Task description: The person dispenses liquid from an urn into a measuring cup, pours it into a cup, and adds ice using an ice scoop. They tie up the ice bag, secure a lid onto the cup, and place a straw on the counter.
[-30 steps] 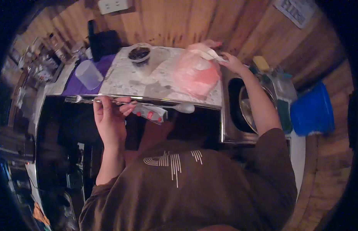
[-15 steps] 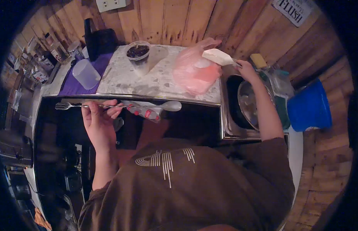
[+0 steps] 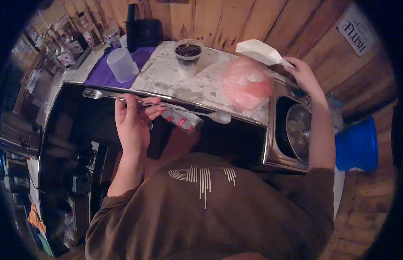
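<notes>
Left hand (image 3: 133, 123), left of centre: pinched on fork (image 3: 94, 93) and spoon (image 3: 219, 117). Right hand (image 3: 304, 76), upper right: closed round white scoop (image 3: 258, 51) handle, beside pink plastic bag (image 3: 245, 89). 2 hands loaded, held utensils not set down.

Room: home kitchen
Counter (image 3: 206, 86): pale, patterned
Sink (image 3: 270, 145): metal, round vessel (image 3: 299, 130) inside
Bottles (image 3: 66, 55): clustered, seemingly condiments
Wall (image 3: 219, 21): wood planks

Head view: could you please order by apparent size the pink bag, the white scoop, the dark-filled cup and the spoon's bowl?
1. Pink bag, largest
2. White scoop and dark-filled cup, not ranked: the scoop looks longer, the cup broader
3. Spoon's bowl, smallest
</notes>
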### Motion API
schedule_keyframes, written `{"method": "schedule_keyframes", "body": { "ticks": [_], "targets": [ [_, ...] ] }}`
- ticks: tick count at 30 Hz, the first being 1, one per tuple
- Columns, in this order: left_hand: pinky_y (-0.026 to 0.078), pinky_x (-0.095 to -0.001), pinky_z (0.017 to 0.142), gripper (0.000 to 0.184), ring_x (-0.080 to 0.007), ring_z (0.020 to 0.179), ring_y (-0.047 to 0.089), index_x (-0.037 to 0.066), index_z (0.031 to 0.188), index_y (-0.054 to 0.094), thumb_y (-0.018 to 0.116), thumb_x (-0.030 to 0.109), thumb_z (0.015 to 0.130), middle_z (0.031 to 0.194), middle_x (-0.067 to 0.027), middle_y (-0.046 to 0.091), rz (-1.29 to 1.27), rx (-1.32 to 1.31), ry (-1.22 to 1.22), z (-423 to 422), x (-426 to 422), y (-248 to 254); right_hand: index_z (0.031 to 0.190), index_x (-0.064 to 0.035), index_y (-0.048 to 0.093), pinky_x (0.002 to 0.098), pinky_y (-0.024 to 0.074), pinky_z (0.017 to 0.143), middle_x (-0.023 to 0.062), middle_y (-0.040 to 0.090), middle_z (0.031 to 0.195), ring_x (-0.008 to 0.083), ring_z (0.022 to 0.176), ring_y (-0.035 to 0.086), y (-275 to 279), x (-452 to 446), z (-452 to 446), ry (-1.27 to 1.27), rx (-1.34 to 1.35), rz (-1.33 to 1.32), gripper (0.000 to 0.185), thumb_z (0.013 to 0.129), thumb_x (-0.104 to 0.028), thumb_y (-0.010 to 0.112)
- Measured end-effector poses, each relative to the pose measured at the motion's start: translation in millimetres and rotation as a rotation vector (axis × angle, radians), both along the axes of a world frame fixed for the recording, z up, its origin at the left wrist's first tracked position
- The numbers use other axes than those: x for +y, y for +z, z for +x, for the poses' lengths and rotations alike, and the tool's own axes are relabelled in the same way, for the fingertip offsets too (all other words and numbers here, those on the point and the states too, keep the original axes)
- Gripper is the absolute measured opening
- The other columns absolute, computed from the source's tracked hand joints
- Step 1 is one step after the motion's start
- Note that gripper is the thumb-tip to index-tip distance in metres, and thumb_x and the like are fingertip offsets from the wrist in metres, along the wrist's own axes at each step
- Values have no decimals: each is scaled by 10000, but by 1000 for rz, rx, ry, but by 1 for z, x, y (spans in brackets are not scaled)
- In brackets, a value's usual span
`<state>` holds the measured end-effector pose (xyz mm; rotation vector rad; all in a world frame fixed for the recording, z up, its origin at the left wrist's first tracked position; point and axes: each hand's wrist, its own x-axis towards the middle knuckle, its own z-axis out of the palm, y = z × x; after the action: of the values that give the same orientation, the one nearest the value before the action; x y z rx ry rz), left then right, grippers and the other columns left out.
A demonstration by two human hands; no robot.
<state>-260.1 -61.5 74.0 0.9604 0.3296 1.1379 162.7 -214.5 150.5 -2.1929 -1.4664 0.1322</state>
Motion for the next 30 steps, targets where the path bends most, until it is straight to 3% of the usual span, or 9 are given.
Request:
{"method": "schedule_keyframes", "body": {
  "ticks": [3,6,9,15,18,30],
  "targets": [
    [560,-325,601,200,-276,687,668,82,983,421,411,281,965,862,-225,636,-19,-6,48,-4,1,3,1123,15,575,299,422,880,109,629,1048,186,977,572,5,42,-17,85,-47,8,302,839,-88,572],
    [559,-336,619,196,-281,702,667,88,985,428,413,282,965,874,-219,631,-12,-13,60,-16,5,-1,1108,14,584,288,449,824,103,633,1019,177,907,584,7,75,-25,148,93,-27,277,841,-55,560],
    [554,-360,648,186,-293,727,665,97,982,445,414,280,967,890,-202,625,-13,-13,63,-27,9,-3,1100,4,592,329,476,770,130,656,965,215,843,619,4,99,-24,160,46,-42,292,828,-97,569],
    [557,-368,646,183,-289,714,665,99,974,451,431,280,961,883,-204,626,-31,-30,112,-36,13,-6,1114,-20,598,328,495,695,123,663,876,196,789,622,12,121,-28,200,-66,-146,284,844,-92,549],
    [558,-368,638,189,-293,707,666,100,974,454,438,287,957,878,-206,628,-31,-47,110,-39,14,-6,1149,24,562,313,454,842,129,632,1042,205,927,593,25,121,-49,120,-32,-177,318,839,-46,562],
    [557,-359,618,188,-302,714,667,104,979,449,440,290,956,880,-203,627,-27,-52,99,-44,17,-7,1134,8,578,341,442,860,169,616,1072,268,984,583,40,125,-57,153,-224,-200,317,822,-49,577]
  ]
}}
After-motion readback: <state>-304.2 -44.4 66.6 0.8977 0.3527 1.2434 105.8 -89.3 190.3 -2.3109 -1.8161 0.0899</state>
